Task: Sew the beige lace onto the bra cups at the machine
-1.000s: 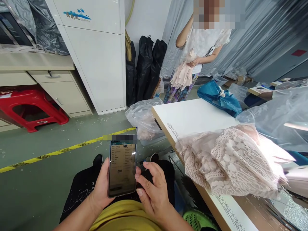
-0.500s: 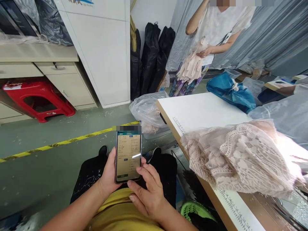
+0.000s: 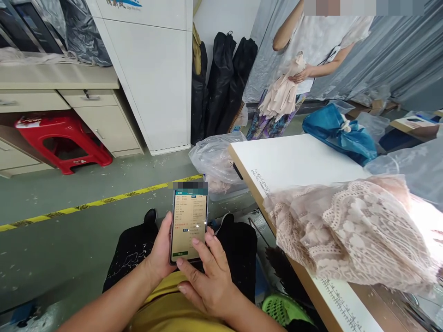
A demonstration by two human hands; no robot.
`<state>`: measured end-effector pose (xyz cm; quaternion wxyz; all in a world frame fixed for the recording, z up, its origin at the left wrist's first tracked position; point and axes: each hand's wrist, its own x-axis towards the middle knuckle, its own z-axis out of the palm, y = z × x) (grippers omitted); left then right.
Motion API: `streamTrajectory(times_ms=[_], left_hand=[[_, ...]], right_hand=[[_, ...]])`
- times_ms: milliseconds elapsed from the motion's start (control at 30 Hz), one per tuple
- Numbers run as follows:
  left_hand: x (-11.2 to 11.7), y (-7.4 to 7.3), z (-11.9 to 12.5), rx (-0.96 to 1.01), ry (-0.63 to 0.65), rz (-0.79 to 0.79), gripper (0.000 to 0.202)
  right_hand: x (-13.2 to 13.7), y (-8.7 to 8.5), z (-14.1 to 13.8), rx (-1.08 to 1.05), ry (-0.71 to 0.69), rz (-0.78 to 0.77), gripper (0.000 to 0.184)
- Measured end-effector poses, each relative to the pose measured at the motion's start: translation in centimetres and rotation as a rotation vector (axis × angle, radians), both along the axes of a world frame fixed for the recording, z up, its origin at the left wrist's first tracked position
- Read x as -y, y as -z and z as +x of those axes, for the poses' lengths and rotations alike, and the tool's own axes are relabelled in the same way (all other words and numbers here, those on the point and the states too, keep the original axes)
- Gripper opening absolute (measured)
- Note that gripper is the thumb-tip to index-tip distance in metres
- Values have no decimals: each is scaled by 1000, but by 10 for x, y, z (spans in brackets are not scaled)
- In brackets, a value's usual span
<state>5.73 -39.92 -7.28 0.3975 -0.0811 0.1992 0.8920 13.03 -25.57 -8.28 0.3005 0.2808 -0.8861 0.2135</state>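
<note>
A smartphone [image 3: 187, 221] with a lit screen of text lines is held upright above my lap. My left hand [image 3: 162, 249] wraps its left side and lower edge. My right hand [image 3: 211, 276] lies over the phone's lower right part with the fingers spread; the index finger is at the bottom edge and other fingertips rest on or just over the glass. To the right, a pile of pale pink lace fabric [image 3: 356, 230] lies on the white table [image 3: 290, 159], apart from both hands.
A person [image 3: 321, 50] stands beyond the table holding pale pink pieces. A blue tied bag [image 3: 337, 131] is on the far table edge. A clear plastic bag [image 3: 221, 157], red stool [image 3: 65, 138], white cabinet [image 3: 155, 83] and green basket [image 3: 282, 311] stand around. Yellow tape [image 3: 104, 200] crosses the floor.
My right hand has shifted left over the phone, its index finger now nearer the screen's lower left corner. The view has moved slightly, so everything sits a little further right.
</note>
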Motion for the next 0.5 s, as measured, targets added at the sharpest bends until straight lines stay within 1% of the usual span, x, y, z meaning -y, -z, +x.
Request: streamTrajectory(times_ms=[100,200,267,333,367,400,433,500], left_hand=[[0,-1,-1,18,-4,2,64],[0,-1,0,4,5,-23,68],[-1,-3,1,-20,22,-41,70],[-3,-5,4,-27,34,-52,68],[-4,-7,4,-13,41,-57,66],[-6,-10,4,8,45,-64,63],[-7,-12,3,31,53,-69,62],[-9,-16,1,78,70,-79,60]], right_hand=[[-1,-2,-1,4,3,11,39],[-2,-1,-2,-20,9,-24,35],[-1,5,-2,-104,10,-71,33],[1,14,-2,-223,29,-105,32],[2,19,-2,-272,75,-108,30],[4,23,-3,-199,151,-96,33],[5,27,-3,-153,200,-102,31],[10,30,-4,-116,265,-143,28]])
